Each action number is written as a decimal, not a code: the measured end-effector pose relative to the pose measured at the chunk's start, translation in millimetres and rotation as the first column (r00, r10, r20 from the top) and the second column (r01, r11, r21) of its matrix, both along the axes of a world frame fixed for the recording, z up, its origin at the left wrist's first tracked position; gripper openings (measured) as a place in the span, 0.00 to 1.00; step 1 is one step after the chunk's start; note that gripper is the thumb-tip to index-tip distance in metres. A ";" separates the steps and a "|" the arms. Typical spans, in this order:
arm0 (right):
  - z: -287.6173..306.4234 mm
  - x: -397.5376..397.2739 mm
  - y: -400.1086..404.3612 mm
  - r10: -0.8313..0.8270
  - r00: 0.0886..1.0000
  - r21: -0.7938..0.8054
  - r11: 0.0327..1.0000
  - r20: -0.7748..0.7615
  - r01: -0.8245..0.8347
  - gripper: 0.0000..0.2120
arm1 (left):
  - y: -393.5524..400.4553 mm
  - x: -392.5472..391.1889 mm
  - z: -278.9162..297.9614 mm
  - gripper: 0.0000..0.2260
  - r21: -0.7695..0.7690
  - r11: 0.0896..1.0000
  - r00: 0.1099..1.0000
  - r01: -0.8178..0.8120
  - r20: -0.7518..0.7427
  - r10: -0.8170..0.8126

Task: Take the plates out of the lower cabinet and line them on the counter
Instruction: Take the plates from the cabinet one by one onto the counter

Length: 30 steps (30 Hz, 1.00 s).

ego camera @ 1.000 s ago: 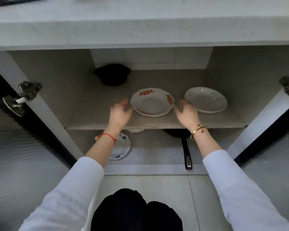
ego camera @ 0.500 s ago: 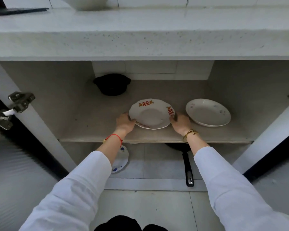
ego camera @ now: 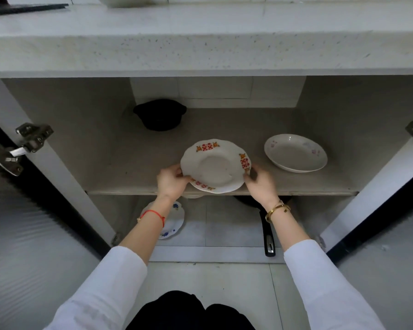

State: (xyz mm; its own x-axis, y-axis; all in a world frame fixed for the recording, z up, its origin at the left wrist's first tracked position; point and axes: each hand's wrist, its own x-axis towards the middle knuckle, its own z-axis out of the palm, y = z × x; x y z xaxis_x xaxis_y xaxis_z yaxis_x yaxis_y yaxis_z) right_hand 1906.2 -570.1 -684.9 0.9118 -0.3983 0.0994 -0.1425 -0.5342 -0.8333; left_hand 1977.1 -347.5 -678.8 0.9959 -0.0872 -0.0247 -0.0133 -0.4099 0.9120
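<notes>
Left hand [ego camera: 171, 181] and right hand [ego camera: 260, 183] pinch opposite rims of white scalloped ceramic plate with red-gold motifs [ego camera: 215, 165], over front edge of upper grey cabinet shelf [ego camera: 129, 172]. Plate face-up, far rim tilted upward; round, no long axis.

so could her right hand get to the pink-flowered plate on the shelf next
Probably yes, once freed: the right hand now grips the red-patterned plate, but the pink-flowered plate lies just beside it on the same shelf, nothing between.
</notes>
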 end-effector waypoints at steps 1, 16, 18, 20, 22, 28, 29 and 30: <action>-0.8 -8.9 4.9 -0.005 0.999 0.023 1.000 0.034 0.004 0.13 | 4.2 -9.8 1.4 0.19 -0.025 1.000 1.000 -0.009 0.011 0.010; -0.6 -110.2 66.3 0.001 0.979 0.185 0.982 0.206 -0.040 0.20 | 77.4 -132.3 24.6 0.23 -0.096 0.995 0.989 -0.033 0.142 0.046; -5.1 -115.3 71.2 0.007 0.979 0.193 0.980 0.204 -0.047 0.21 | 83.0 -138.4 20.7 0.23 -0.098 0.994 0.988 -0.040 0.142 0.053; -10.5 -117.5 75.5 0.010 0.979 0.194 0.980 0.203 -0.050 0.21 | 87.4 -141.4 15.9 0.24 -0.111 0.993 0.989 -0.049 0.133 0.063; -14.2 -117.4 80.4 0.009 0.980 0.210 0.976 0.199 -0.052 0.21 | 91.4 -141.0 11.8 0.24 -0.125 0.991 0.991 -0.050 0.117 0.064; 1.8 -118.4 96.2 -0.040 0.988 0.278 0.961 0.146 -0.002 0.23 | 102.6 -142.9 22.7 0.25 -0.127 0.989 0.995 -0.072 0.062 0.080; 10.5 -120.8 99.5 -0.045 0.990 0.279 0.960 0.132 0.006 0.23 | 104.8 -145.6 30.3 0.25 -0.121 0.990 0.995 -0.077 0.047 0.083; 20.8 -123.1 103.4 -0.046 0.993 0.280 0.960 0.113 0.012 0.23 | 107.0 -148.6 39.3 0.25 -0.111 0.990 0.996 -0.084 0.031 0.088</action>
